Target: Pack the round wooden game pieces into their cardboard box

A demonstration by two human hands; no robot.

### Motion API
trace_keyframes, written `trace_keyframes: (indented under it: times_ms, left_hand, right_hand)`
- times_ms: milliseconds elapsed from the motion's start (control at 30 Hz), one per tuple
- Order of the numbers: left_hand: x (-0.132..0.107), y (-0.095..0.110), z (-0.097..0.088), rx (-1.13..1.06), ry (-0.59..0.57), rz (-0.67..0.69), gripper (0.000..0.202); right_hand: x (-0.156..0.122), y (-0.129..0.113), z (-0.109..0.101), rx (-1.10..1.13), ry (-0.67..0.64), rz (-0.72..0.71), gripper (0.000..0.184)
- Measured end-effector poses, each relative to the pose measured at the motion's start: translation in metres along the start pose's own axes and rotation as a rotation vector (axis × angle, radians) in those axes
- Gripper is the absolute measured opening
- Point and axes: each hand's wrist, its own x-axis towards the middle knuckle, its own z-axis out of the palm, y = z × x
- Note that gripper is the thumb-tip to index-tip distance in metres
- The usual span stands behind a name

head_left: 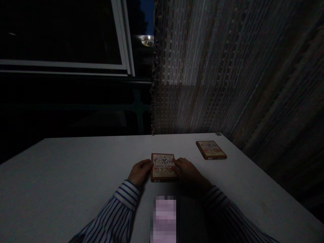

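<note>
A flat Chinese chess box [164, 172] with a brown border and printed characters lies on the white table in front of me. My left hand [140, 171] grips its left edge, fingers curled against the side. From the other side, my right hand [188, 170] holds the right edge, with a thumb and fingertips reaching over onto the printed top. Parts of the fingers on both hands are hidden in the dim light. Farther back to the right rests a second, matching Chinese chess box [211, 150], apart from both hands.
The white table [76, 175] stretches to both sides. Behind it hangs a woven striped curtain [192, 74] on the right, and a dark window with a white frame [124, 40] is at the left. A pixelated pinkish block [165, 219] covers the bottom middle.
</note>
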Motion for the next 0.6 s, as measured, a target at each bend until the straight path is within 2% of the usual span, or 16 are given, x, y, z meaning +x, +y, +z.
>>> trace_keyframes:
  times_ms: [233, 367, 600]
  left_hand:
    - [0.0000, 0.0014, 0.0088, -0.066, -0.001, -0.078, 0.039]
    - [0.0016, -0.0007, 0.0097, -0.080, -0.029, -0.085, 0.040]
    - [0.0019, -0.0040, 0.0104, -0.151, -0.007, -0.098, 0.040]
  right_hand:
    - [-0.0003, -0.0009, -0.0020, 0.012, -0.007, 0.000, 0.042]
    - [0.0000, -0.0005, -0.0015, 0.010, 0.008, -0.003, 0.043]
    - [-0.0010, 0.0008, 0.0044, 0.077, 0.068, -0.005, 0.043]
